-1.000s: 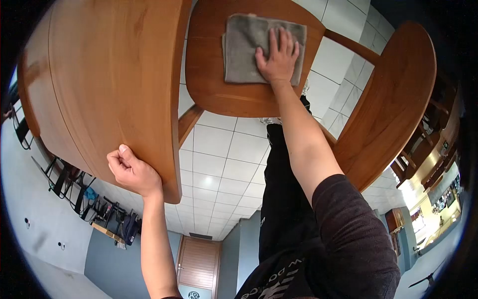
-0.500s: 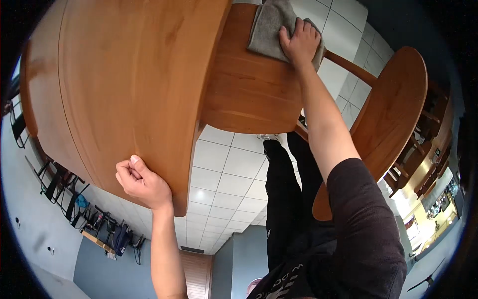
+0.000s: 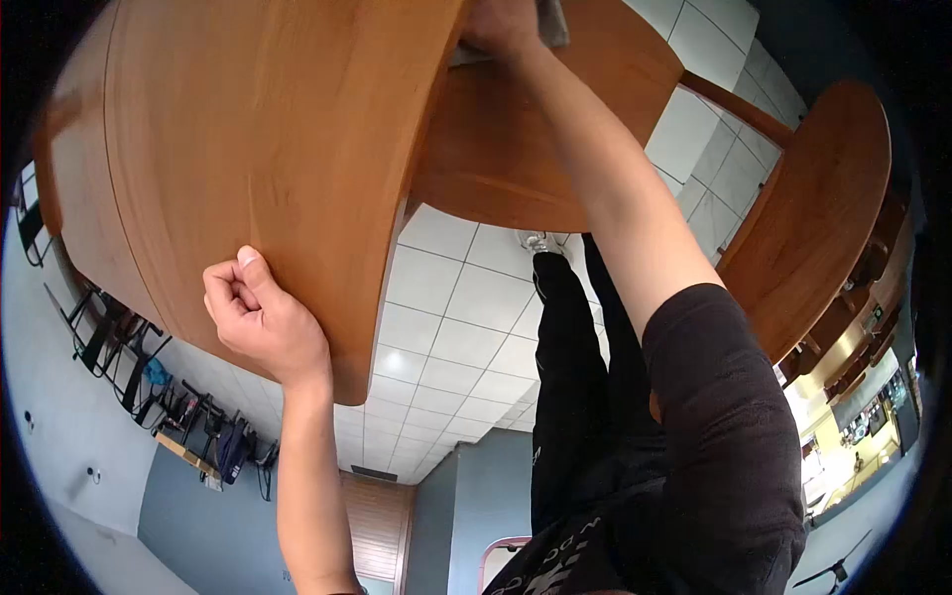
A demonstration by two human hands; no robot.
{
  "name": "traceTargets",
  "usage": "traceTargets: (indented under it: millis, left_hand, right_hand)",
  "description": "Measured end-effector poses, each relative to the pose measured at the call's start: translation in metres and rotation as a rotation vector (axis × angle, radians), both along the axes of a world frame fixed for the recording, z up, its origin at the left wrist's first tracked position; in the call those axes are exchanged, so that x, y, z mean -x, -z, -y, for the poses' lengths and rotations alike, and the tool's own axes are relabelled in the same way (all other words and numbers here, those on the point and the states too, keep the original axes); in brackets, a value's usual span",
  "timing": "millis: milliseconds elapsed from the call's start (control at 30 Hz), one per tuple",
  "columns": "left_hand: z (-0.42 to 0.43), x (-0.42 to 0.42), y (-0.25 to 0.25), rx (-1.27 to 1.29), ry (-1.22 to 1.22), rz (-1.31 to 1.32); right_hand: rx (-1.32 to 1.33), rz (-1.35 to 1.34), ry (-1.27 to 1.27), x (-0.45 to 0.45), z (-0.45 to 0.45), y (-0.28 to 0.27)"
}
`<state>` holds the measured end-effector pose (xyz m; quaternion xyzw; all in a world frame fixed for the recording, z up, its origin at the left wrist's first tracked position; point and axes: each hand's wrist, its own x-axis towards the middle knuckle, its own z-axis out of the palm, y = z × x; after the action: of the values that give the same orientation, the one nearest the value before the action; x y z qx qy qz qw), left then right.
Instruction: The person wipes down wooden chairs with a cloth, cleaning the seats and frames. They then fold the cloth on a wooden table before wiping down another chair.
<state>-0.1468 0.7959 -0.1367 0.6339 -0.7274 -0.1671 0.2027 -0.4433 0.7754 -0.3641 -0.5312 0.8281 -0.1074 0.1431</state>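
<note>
Head view: right hand on cloth over chair seat; left hand at table corner.
The right hand (image 3: 504, 27) presses on a folded grey fabric cloth (image 3: 552, 24) on the rounded brown wooden chair seat (image 3: 526, 144), beside the table's right edge; its fingers are cut off by the frame, so finger opening and grip cannot be told. The left hand (image 3: 266, 322), curled into a loose fist with nothing visible in it, lies across the near edge of the brown wooden table (image 3: 248, 149), close to the near right corner.
</note>
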Motion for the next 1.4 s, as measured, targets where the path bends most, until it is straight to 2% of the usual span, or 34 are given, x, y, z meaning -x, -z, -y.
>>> traceTargets:
  millis: [33, 100, 167, 233, 267, 333, 467, 533, 600, 767, 833, 933, 1033, 1100, 1133, 1200, 1233, 1300, 1333, 1400]
  left_hand:
    - [0.001, 0.001, 0.000, 0.019, 0.014, -0.001]
    - [0.001, -0.001, 0.000, 0.020, 0.013, 0.004]
    - [0.002, 0.000, 0.002, 0.013, 0.010, -0.002]
    - [0.002, 0.000, 0.002, 0.017, 0.016, -0.046]
    - [0.001, 0.000, 0.003, 0.013, 0.016, -0.047]
    - [0.001, 0.000, 0.003, 0.038, 0.028, 0.031]
    - [0.002, 0.001, 0.004, 0.062, 0.034, 0.034]
    - [0.002, 0.003, 0.003, 0.042, 0.016, 0.098]
    - [0.001, 0.001, 0.003, 0.058, 0.025, 0.115]
    - [0.001, 0.001, 0.005, 0.072, 0.041, 0.116]
    - [0.001, 0.003, 0.004, 0.070, 0.053, 0.172]
    - [0.001, 0.004, 0.006, 0.086, 0.055, 0.124]
    - [0.001, 0.001, 0.007, 0.073, 0.057, 0.148]
    - [0.002, 0.004, 0.008, 0.086, 0.063, 0.153]
    - [-0.001, 0.002, 0.007, 0.080, 0.070, 0.164]
    - [0.000, 0.003, 0.006, 0.083, 0.078, 0.170]
    - [0.000, 0.003, 0.005, 0.093, 0.079, 0.163]
    - [-0.003, 0.001, 0.005, 0.090, 0.082, 0.167]
    - [-0.001, 0.002, 0.006, 0.096, 0.085, 0.162]
    - [0.000, 0.003, 0.007, 0.101, 0.085, 0.162]
  right_hand:
    - [-0.093, -0.073, -0.152, -0.016, 0.015, 0.009]
    - [0.358, -0.024, -0.126, -0.085, 0.015, 0.069]
    - [0.253, -0.067, -0.242, -0.134, 0.000, 0.078]
    - [0.258, 0.098, -0.213, -0.169, -0.036, 0.052]
    - [0.254, 0.097, -0.212, -0.182, -0.054, 0.042]
    - [0.189, 0.168, -0.340, -0.199, -0.085, 0.026]
    - [0.123, -0.027, -0.448, -0.210, -0.150, 0.033]
    - [0.091, -0.143, -0.376, -0.199, -0.191, 0.034]
    - [-0.015, 0.027, -0.162, -0.186, -0.232, 0.036]
    - [-0.190, 0.075, 0.218, -0.151, -0.303, 0.037]
    - [-0.127, 0.092, 0.219, -0.154, -0.301, 0.038]
    - [0.001, 0.127, 0.439, -0.182, -0.275, 0.025]
    - [-0.035, 0.145, 0.501, -0.240, -0.220, 0.023]
    - [0.050, 0.169, 0.340, -0.266, -0.182, 0.022]
    - [0.039, 0.184, 0.343, -0.274, -0.171, 0.017]
    - [0.125, 0.176, -0.084, -0.265, -0.144, 0.014]
    - [0.119, 0.183, -0.081, -0.256, -0.141, 0.023]
    - [0.163, 0.191, -0.262, -0.227, -0.154, 0.035]
    - [0.241, 0.324, -0.050, -0.207, -0.168, 0.027]
    - [0.160, 0.181, 0.301, -0.179, -0.204, 0.030]
